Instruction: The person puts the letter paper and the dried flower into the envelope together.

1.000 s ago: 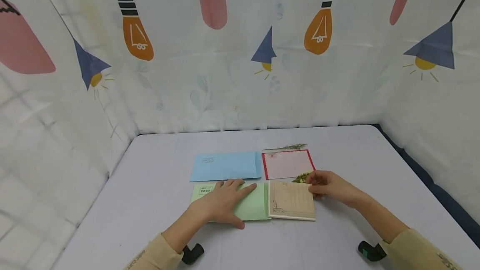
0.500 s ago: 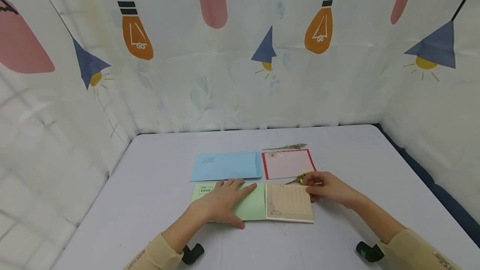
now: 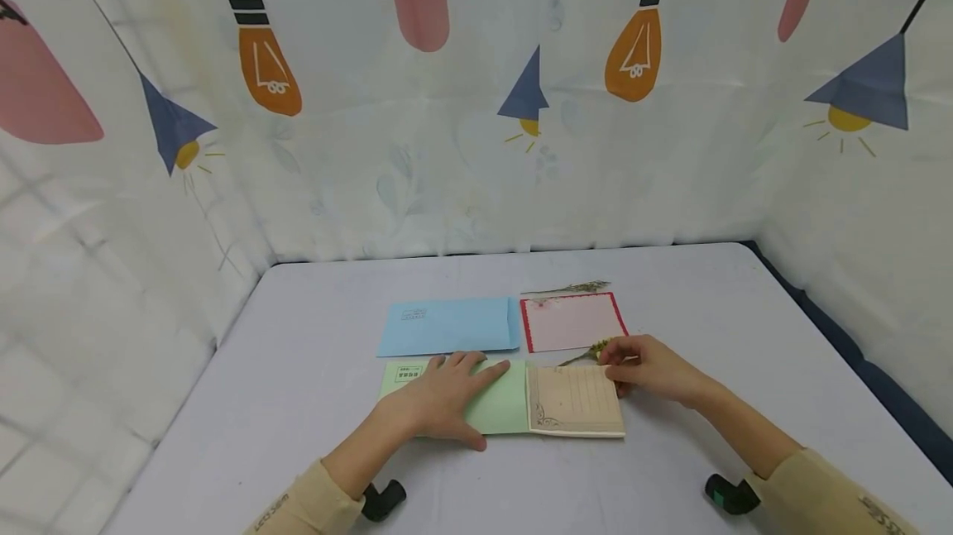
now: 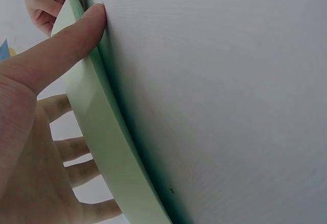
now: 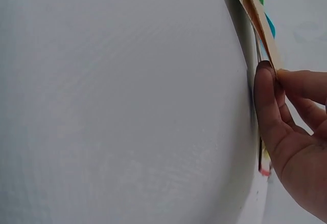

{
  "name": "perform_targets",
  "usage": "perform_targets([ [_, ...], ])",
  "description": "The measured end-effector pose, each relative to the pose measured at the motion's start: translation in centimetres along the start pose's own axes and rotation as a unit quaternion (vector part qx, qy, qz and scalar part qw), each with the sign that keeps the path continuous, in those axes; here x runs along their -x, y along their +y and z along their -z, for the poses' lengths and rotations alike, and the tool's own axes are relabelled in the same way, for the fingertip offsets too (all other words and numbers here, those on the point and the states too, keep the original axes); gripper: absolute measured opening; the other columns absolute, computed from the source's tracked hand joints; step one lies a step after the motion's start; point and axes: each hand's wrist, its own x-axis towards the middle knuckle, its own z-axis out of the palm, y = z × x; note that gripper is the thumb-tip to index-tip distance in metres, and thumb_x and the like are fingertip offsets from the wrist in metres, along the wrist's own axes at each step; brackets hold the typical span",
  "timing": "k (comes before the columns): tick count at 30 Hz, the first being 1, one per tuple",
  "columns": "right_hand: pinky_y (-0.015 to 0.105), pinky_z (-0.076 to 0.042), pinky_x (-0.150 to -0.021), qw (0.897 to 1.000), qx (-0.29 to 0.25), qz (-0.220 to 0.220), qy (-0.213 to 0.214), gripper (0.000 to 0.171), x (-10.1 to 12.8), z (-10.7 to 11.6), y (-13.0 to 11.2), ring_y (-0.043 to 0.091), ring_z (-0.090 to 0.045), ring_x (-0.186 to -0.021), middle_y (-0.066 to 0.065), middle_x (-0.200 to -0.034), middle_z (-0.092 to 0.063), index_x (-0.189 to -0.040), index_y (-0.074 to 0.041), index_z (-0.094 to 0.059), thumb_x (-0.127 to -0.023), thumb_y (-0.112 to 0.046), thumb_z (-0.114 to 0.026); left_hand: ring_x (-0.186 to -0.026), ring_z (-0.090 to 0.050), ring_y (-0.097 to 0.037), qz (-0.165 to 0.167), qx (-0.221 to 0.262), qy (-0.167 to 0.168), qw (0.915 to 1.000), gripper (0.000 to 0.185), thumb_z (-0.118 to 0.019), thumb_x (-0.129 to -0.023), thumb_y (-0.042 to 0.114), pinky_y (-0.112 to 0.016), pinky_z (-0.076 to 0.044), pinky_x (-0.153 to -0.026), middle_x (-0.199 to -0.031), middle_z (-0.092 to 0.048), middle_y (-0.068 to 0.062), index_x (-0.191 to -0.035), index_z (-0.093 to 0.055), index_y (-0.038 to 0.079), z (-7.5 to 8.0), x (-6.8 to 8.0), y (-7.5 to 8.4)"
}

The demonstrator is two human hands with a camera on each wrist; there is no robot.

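Note:
My left hand (image 3: 447,403) lies with fingers spread on the green envelope (image 3: 502,411), thumb at its near edge. In the left wrist view the thumb of that hand (image 4: 25,152) presses by the long edge of the envelope (image 4: 120,155). Between thumb and fingertips my right hand (image 3: 658,371) pinches the right edge of a beige lined letter paper (image 3: 573,404). The paper's left edge meets the envelope's right end. From the right wrist view the letter paper (image 5: 261,24) looks folded, its edge between the fingers of my right hand (image 5: 301,142).
A blue envelope (image 3: 447,332) lies behind the green one. To its right are a pink card (image 3: 573,324) with a red border and a dried sprig (image 3: 573,288). A small yellow flower sprig (image 3: 596,349) sits behind the letter paper, partly covered by the right hand.
My right hand has shifted slightly left with the letter paper, mostly in the earlier half second. More of the yellow flower's stem shows. The left hand stays in place.

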Motion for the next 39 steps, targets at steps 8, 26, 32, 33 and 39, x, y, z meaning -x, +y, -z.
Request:
perform_targets([
  [8,0.033,-0.058,-0.069,1.0,-0.014,0.001,-0.006,0.015,-0.5,-0.5,-0.2,0.026,-0.066,-0.076,0.015,-0.096,-0.061,-0.111,0.003,-0.065,-0.099,-0.005,-0.066,-0.139,-0.04,-0.03,0.0,0.001,0.0,1.0,0.106,-0.085,-0.076,0.058,-0.059,-0.033,-0.109,-0.155,-0.04,-0.009,-0.162,-0.033,0.026,-0.1,0.0,-0.2],
  [26,0.035,-0.059,-0.071,0.999,-0.033,0.002,-0.021,0.016,-1.6,-2.1,-1.4,0.027,-0.066,-0.076,0.014,-0.092,-0.065,-0.111,0.001,-0.065,-0.099,-0.008,-0.068,-0.139,-0.04,-0.03,-0.002,0.008,0.005,1.0,0.107,-0.086,-0.076,0.058,-0.06,-0.033,-0.109,-0.154,-0.04,-0.009,-0.163,-0.033,0.026,-0.2,0.0,-0.2],
  [32,0.036,-0.06,-0.071,0.999,-0.037,-0.002,-0.015,0.016,-1.8,-2.4,-1.5,0.027,-0.067,-0.075,0.014,-0.091,-0.065,-0.111,0.001,-0.066,-0.098,-0.008,-0.069,-0.139,-0.039,-0.03,0.001,0.011,0.002,0.9999,0.105,-0.086,-0.076,0.057,-0.06,-0.033,-0.11,-0.154,-0.04,-0.009,-0.162,-0.033,0.026,-0.2,0.1,-0.1],
  [33,0.036,-0.06,-0.071,0.999,-0.037,-0.002,-0.015,0.016,-1.8,-2.4,-1.5,0.027,-0.067,-0.075,0.014,-0.09,-0.065,-0.111,0.001,-0.066,-0.098,-0.008,-0.069,-0.139,-0.039,-0.03,0.001,0.011,0.002,0.9999,0.105,-0.085,-0.076,0.057,-0.06,-0.033,-0.109,-0.154,-0.04,-0.009,-0.162,-0.033,0.026,-0.2,0.1,-0.1],
  [39,0.036,-0.06,-0.071,0.999,-0.036,0.004,-0.013,0.016,-2.0,-2.7,-1.4,0.027,-0.068,-0.075,0.014,-0.09,-0.066,-0.111,0.002,-0.066,-0.098,-0.007,-0.069,-0.14,-0.039,-0.03,0.002,0.015,0.002,0.9999,0.105,-0.086,-0.076,0.057,-0.061,-0.033,-0.109,-0.154,-0.04,-0.009,-0.162,-0.033,0.027,-0.2,0.1,0.0],
])
